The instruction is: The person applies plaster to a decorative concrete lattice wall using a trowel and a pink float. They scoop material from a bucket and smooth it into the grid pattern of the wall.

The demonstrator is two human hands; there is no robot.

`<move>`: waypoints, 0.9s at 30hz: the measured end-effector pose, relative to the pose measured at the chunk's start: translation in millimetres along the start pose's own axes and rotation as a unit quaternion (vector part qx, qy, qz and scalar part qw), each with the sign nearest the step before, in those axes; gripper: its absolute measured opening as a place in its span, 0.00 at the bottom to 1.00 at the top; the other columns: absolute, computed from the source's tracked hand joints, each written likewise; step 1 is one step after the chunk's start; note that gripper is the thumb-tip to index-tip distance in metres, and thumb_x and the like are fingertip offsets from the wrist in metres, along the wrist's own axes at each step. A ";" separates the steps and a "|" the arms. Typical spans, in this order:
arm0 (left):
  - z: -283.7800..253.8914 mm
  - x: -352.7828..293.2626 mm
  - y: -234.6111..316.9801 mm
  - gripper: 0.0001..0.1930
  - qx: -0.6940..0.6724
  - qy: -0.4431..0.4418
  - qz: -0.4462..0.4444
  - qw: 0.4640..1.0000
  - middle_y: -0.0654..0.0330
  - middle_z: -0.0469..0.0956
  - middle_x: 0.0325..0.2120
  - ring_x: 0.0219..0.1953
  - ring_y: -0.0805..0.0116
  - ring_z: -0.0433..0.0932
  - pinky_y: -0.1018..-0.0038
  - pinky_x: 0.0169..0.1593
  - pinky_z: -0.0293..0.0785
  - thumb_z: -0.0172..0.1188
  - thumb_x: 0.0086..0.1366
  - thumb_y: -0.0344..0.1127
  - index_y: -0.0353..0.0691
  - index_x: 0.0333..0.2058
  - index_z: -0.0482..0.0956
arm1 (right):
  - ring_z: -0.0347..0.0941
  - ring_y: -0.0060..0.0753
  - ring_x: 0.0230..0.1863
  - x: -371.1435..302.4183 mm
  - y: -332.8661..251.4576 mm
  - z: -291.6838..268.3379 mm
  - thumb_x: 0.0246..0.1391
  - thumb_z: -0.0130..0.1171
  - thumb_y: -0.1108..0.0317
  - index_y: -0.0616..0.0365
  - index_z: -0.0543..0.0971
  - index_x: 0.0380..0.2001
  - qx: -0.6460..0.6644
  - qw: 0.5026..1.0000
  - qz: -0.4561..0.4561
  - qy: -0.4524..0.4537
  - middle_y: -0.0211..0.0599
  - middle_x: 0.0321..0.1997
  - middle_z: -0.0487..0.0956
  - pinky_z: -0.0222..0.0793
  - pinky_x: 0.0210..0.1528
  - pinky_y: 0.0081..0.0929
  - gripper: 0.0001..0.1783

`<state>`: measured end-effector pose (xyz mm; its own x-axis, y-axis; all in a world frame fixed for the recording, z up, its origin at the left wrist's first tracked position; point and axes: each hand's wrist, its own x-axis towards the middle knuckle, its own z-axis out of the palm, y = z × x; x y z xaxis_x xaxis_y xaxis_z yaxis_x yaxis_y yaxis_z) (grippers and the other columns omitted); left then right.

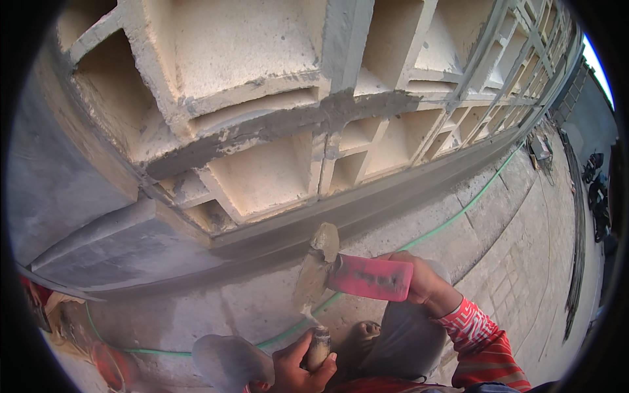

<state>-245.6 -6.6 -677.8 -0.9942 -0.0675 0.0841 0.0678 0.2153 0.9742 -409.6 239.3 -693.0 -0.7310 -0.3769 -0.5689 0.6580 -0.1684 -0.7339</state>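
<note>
My left hand (304, 363), low in the head view, is closed around the worn wooden handle of a trowel (320, 347). Its blade points away from me and is coated with wet grey mortar (325, 241), heaped toward the tip. To the right, my right hand (429, 283) grips the end of a flat, pink rectangular tool (370, 278) with dark smears on its face. The pink tool's left edge meets the side of the mortar-covered blade; whether it presses on it I cannot tell. Some right-hand fingers are hidden behind the tool.
A pale lattice block wall (255, 170) with grey mortared joints rises ahead, above a smooth grey base ledge (275, 239). A green hose (452, 219) runs along the paved floor (511, 262). My knees (229, 360) are bent below. Long dark rods (576, 262) lie at right.
</note>
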 end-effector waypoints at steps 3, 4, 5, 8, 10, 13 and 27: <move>1.7 -0.1 -2.5 0.26 0.008 0.006 0.012 1.000 0.51 0.78 0.28 0.29 0.65 0.77 0.69 0.35 0.75 0.67 0.59 0.36 0.22 0.51 0.75 | 0.83 0.31 0.42 1.3 2.9 -2.3 0.68 0.44 0.67 0.70 0.77 0.53 -0.027 0.999 -0.018 -0.022 0.45 0.47 0.83 0.81 0.42 0.27 0.21; 1.6 -0.9 -3.1 0.26 0.004 0.003 0.004 1.000 0.50 0.79 0.29 0.29 0.64 0.77 0.68 0.36 0.75 0.67 0.59 0.37 0.22 0.51 0.76 | 0.83 0.32 0.42 -0.2 0.7 0.3 0.68 0.44 0.67 0.71 0.77 0.54 -0.010 1.000 -0.007 -0.019 0.46 0.47 0.83 0.81 0.43 0.28 0.21; 1.3 -1.7 -3.5 0.26 0.001 0.001 -0.005 1.000 0.50 0.79 0.29 0.30 0.64 0.77 0.68 0.36 0.75 0.67 0.59 0.37 0.22 0.51 0.76 | 0.83 0.32 0.43 -1.0 -0.9 2.3 0.68 0.45 0.67 0.71 0.76 0.54 0.008 1.000 0.002 -0.016 0.46 0.47 0.83 0.81 0.44 0.28 0.21; 2.4 -2.5 -7.0 0.27 0.014 0.007 -0.002 1.000 0.50 0.79 0.29 0.29 0.63 0.77 0.68 0.36 0.75 0.66 0.59 0.38 0.22 0.51 0.76 | 0.83 0.34 0.44 9.8 8.7 -6.8 0.67 0.45 0.67 0.72 0.76 0.54 0.041 0.997 0.014 -0.069 0.46 0.48 0.83 0.81 0.46 0.30 0.21; 1.9 -3.5 -11.7 0.26 0.036 0.008 0.021 0.999 0.51 0.79 0.29 0.29 0.65 0.77 0.69 0.36 0.75 0.66 0.60 0.38 0.23 0.51 0.75 | 0.82 0.35 0.45 12.6 12.3 -6.5 0.67 0.45 0.66 0.72 0.76 0.55 0.044 0.994 0.025 -0.092 0.47 0.48 0.82 0.80 0.48 0.31 0.22; 1.9 -3.9 -17.6 0.24 -0.042 -0.006 -0.065 0.997 0.53 0.81 0.31 0.31 0.66 0.81 0.71 0.37 0.77 0.67 0.59 0.36 0.25 0.50 0.77 | 0.82 0.36 0.47 11.2 13.7 -5.9 0.67 0.46 0.64 0.73 0.75 0.56 0.070 0.978 -0.022 -0.195 0.48 0.49 0.82 0.79 0.50 0.32 0.23; -0.7 -19.1 -31.6 0.20 -0.108 0.003 -0.141 0.984 0.66 0.76 0.28 0.28 0.78 0.74 0.77 0.32 0.72 0.59 0.66 0.28 0.32 0.56 0.73 | 0.76 0.31 0.30 -23.9 -29.5 90.5 0.60 0.62 0.64 0.67 0.78 0.51 -0.399 0.582 -0.682 0.194 0.44 0.38 0.82 0.72 0.32 0.25 0.21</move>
<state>-228.7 -12.8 -710.0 -0.9757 -0.1000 -0.1949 -0.1934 -0.0245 0.9808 -395.2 170.8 -624.1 -0.5634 -0.1285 0.8161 -0.7615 0.4638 -0.4527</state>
